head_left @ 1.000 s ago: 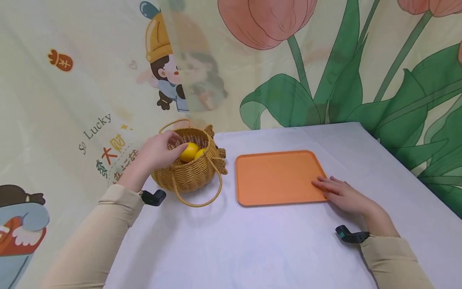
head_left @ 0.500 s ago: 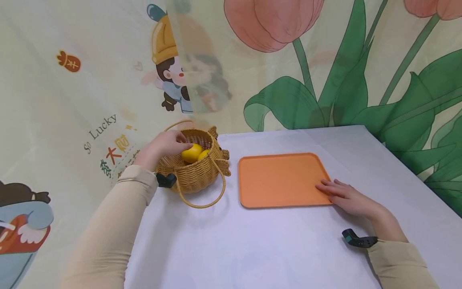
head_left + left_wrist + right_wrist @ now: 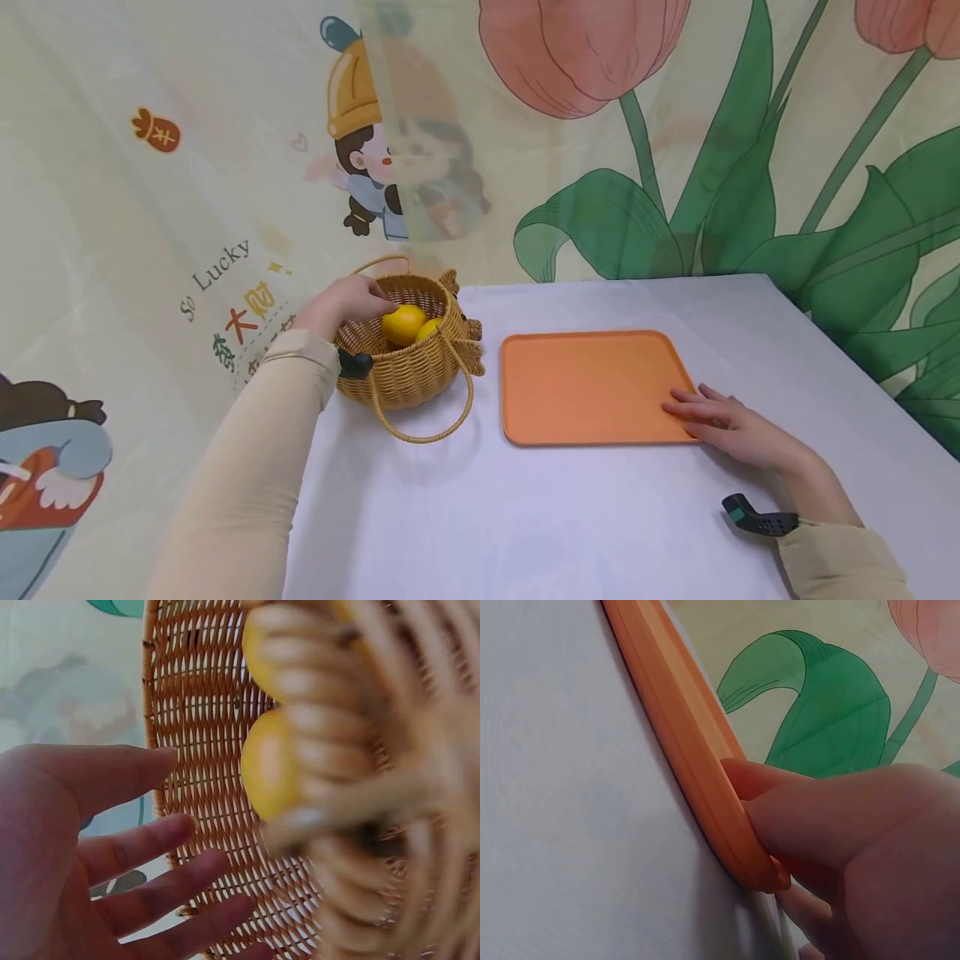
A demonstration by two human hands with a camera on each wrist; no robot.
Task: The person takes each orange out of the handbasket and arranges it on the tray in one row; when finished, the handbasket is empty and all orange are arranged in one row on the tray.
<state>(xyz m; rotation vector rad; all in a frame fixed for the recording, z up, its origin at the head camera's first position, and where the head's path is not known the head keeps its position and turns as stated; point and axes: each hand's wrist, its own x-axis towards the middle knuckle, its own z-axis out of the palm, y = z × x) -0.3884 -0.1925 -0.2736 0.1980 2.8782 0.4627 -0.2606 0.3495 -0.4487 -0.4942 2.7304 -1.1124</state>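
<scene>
Presently your left hand (image 3: 347,302) sits at the near-left rim of the wicker basket (image 3: 401,367), with the fingers reaching over the edge towards the two lemons (image 3: 404,323) inside. The left wrist view shows those fingers (image 3: 161,889) straight and spread against the woven wall, gripping nothing; the lemons (image 3: 270,772) lie just beyond the fingertips, apart from them. The basket stands upright at the far-left part of the table (image 3: 570,517), which is covered in a white cloth, and one looped handle hangs down on its near side.

Your right hand (image 3: 731,425) lies flat and relaxed at the near-right corner of the orange tray (image 3: 588,383). The right wrist view shows a finger (image 3: 761,778) resting on top of the tray rim (image 3: 682,727) at that corner, with nothing grasped. The tray lies flat on the cloth to the right of the basket, near it but not touching.

Legible writing: the printed backdrop (image 3: 150,167) reads "So Lucky" (image 3: 217,268) in dark letters, with red and green Chinese characters beneath, partly hidden by your left sleeve. A small red emblem with a character sits higher up on the left. No brand marks can be read on the basket or the tray.
</scene>
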